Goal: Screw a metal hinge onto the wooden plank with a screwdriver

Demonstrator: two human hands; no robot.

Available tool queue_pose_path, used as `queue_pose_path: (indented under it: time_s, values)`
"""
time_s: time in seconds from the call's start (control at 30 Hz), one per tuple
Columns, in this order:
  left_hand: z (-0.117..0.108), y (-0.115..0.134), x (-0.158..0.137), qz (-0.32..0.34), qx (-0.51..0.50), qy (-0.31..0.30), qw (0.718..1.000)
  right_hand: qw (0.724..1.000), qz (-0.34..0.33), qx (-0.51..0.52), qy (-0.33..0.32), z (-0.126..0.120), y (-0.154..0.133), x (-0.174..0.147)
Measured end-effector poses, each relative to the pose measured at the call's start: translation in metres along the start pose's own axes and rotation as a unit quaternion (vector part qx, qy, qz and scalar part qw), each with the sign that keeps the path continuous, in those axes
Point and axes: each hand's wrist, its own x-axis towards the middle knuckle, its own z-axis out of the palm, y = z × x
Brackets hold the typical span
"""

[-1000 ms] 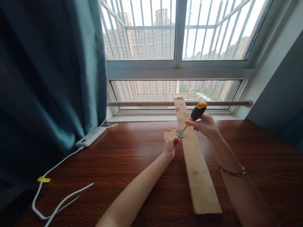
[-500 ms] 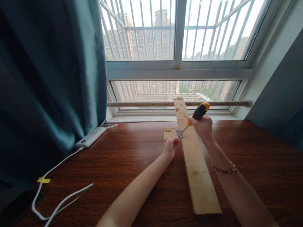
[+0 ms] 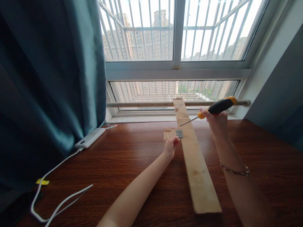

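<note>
My right hand [image 3: 218, 123] is closed around the black and yellow handle of a screwdriver [image 3: 221, 106]. Its thin shaft slants down to the left, and the tip hovers above a long wooden board [image 3: 197, 164], just beyond a metal hinge [image 3: 179, 133]. The hinge lies flat across the joint between the board and a small wooden block [image 3: 168, 133], with screw heads showing in it. My left hand [image 3: 169, 148] pinches the near edge of the block, beside the hinge; its fingertips are partly hidden.
The board runs from the near side of the brown tabletop [image 3: 132, 157] toward the window. A white power bank [image 3: 90, 138] with a white cable [image 3: 59, 164] lies at the left, beside a blue curtain [image 3: 59, 63]. A horizontal rail [image 3: 142, 104] crosses before the window.
My right hand has moved right with the screwdriver, lifting its tip off the hinge and tilting the tool flatter. My left hand has stayed in place at the block.
</note>
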Motion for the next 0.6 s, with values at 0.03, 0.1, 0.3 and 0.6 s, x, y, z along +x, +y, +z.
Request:
queue_pose_path:
  time_s: [0.03, 0.1, 0.3, 0.6]
  values:
    - [0.000, 0.000, -0.001, -0.001, 0.001, 0.000, 1.000, 0.999, -0.016, 0.014, 0.024, -0.006, -0.003, 0.003]
    - [0.001, 0.001, -0.002, 0.001, 0.002, -0.001, 1.000, 0.996, -0.055, 0.036, 0.053, -0.020, -0.007, 0.006]
    - [0.000, 0.001, 0.000, 0.010, -0.007, -0.009, 1.000, 0.977, -0.168, -0.081, -0.106, -0.080, 0.010, 0.003]
    - [0.000, 0.002, 0.000, 0.002, -0.004, -0.004, 1.000, 0.718, -0.347, -0.377, -0.471, -0.200, 0.136, 0.013]
